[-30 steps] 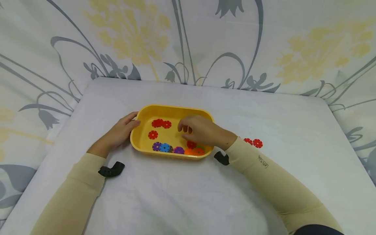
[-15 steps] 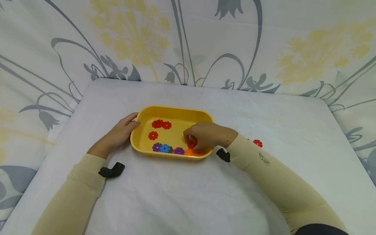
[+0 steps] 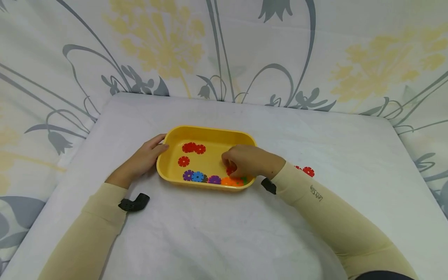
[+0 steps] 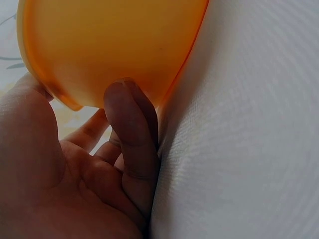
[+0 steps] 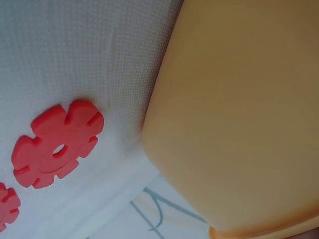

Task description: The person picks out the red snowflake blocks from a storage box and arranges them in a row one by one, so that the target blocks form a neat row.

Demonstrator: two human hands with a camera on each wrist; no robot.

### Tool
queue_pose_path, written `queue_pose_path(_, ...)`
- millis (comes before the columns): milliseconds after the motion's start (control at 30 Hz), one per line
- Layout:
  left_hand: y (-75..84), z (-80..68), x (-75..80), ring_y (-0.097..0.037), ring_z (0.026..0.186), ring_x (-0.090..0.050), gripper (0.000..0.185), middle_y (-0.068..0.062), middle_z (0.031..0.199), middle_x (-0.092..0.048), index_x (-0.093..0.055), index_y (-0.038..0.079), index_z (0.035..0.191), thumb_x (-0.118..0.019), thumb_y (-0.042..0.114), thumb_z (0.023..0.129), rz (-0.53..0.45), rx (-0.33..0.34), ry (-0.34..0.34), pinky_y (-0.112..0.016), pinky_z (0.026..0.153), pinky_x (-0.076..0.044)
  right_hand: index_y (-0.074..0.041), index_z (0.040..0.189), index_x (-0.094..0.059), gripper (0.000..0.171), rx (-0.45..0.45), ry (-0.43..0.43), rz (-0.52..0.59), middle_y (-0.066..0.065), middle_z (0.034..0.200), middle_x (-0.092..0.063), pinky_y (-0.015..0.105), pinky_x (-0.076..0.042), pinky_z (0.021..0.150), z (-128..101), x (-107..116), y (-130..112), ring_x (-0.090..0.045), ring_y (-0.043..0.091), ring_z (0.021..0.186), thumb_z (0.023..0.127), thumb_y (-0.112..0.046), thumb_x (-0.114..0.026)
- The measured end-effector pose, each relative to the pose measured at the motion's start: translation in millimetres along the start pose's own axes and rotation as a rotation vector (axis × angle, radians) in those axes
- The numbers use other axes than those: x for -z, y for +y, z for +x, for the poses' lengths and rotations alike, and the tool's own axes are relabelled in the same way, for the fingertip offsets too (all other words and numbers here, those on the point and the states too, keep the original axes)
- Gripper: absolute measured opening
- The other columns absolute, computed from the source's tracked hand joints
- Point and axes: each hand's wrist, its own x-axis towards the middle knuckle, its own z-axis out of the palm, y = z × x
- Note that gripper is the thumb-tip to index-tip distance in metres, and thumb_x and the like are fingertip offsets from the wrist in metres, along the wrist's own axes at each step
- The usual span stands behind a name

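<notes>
A yellow plastic tray lies on the white cloth. My left hand holds its left end, thumb at the rim; in the left wrist view, curled fingers press the outer wall. Inside the tray's right end, my right hand pinches at a red flower-shaped disc with thumb and index finger. Orange discs lie just below it, along the near wall. The right wrist view shows mostly the tray's outer wall, which hides nearly all of that hand.
Several red discs lie in the tray's left part. Purple and blue discs line its near side. Outside, to the right, red discs rest on the cloth, partly behind the right sleeve. A flower-patterned curtain surrounds the table.
My right hand has lowered toward the near right part of the tray, its fingertips closing at the red disc. The left hand keeps its hold on the tray.
</notes>
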Motion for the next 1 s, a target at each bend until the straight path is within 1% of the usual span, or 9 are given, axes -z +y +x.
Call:
queue_pose_path(133, 0.2, -1.6, 0.8, -0.019, 0.093, -0.064, 0.057, -0.017, 0.140, -0.056, -0.024, 0.022, 0.160, -0.036, 0.040, 0.107, 0.009, -0.001, 0.004, -0.018, 0.081, -0.055, -0.014, 0.092, -0.065, 0.021, -0.009, 0.003, -0.027, -0.003, 0.075, -0.058, 0.024, -0.045, 0.067, 1.0, -0.8, -1.1, -0.053, 0.015, 0.074, 0.085, -0.027, -0.081)
queue_pose_path(267, -1.1, -2.0, 0.8, -0.018, 0.093, -0.064, 0.056, -0.018, 0.139, -0.056, -0.025, 0.021, 0.159, -0.036, 0.039, 0.107, 0.011, 0.000, 0.011, -0.018, 0.081, -0.055, -0.014, 0.092, -0.065, 0.021, 0.004, 0.014, -0.030, -0.003, 0.075, -0.058, 0.024, -0.045, 0.067, 2.2, -1.9, -1.3, -0.052, 0.015, 0.074, 0.084, -0.026, -0.081)
queue_pose_path(433, -1.7, -1.4, 0.6, -0.019, 0.093, -0.064, 0.056, -0.017, 0.138, -0.056, -0.027, 0.022, 0.159, -0.037, 0.040, 0.107, 0.004, -0.003, 0.003, -0.018, 0.081, -0.055, -0.014, 0.095, -0.065, 0.021, 0.027, 0.015, 0.009, -0.003, 0.076, -0.059, 0.024, -0.046, 0.067, 0.3, -2.4, 2.3, -0.053, 0.014, 0.075, 0.085, -0.024, -0.081)
queue_pose_path(567, -2.2, 0.6, 0.6, -0.019, 0.093, -0.063, 0.055, -0.017, 0.137, -0.057, -0.028, 0.022, 0.158, -0.038, 0.041, 0.107, -0.004, -0.018, -0.003, -0.019, 0.081, -0.055, -0.015, 0.097, -0.066, 0.018, 0.024, 0.010, 0.040, -0.003, 0.076, -0.059, 0.025, -0.047, 0.067, -1.4, -2.1, 4.9, -0.053, 0.014, 0.075, 0.085, -0.020, -0.079)
queue_pose_path(667, -3.2, 1.6, 0.4, -0.019, 0.093, -0.063, 0.055, -0.017, 0.138, -0.058, -0.028, 0.022, 0.158, -0.038, 0.041, 0.107, -0.008, -0.017, -0.010, -0.019, 0.081, -0.056, -0.015, 0.097, -0.067, 0.016, 0.023, -0.004, 0.043, -0.003, 0.077, -0.059, 0.025, -0.047, 0.068, -1.5, -2.3, 4.9, -0.053, 0.015, 0.075, 0.086, -0.020, -0.078)
queue_pose_path(800, -3.3, 1.2, -0.4, -0.018, 0.093, -0.063, 0.056, -0.017, 0.139, -0.057, -0.027, 0.022, 0.158, -0.038, 0.041, 0.107, -0.010, -0.014, -0.017, -0.019, 0.082, -0.056, -0.017, 0.095, -0.067, 0.014, 0.020, -0.018, 0.031, -0.004, 0.076, -0.059, 0.024, -0.047, 0.068, -1.5, -2.8, 3.7, -0.053, 0.014, 0.075, 0.086, -0.021, -0.078)
queue_pose_path(1000, -1.7, 0.4, -0.1, -0.020, 0.092, -0.063, 0.057, -0.016, 0.137, -0.058, -0.028, 0.023, 0.158, -0.038, 0.043, 0.106, -0.001, -0.009, -0.005, -0.020, 0.080, -0.056, -0.017, 0.090, -0.065, 0.017, 0.018, -0.001, 0.016, -0.004, 0.075, -0.057, 0.024, -0.044, 0.066, -1.0, -3.6, 3.0, -0.052, 0.014, 0.073, 0.086, -0.025, -0.079)
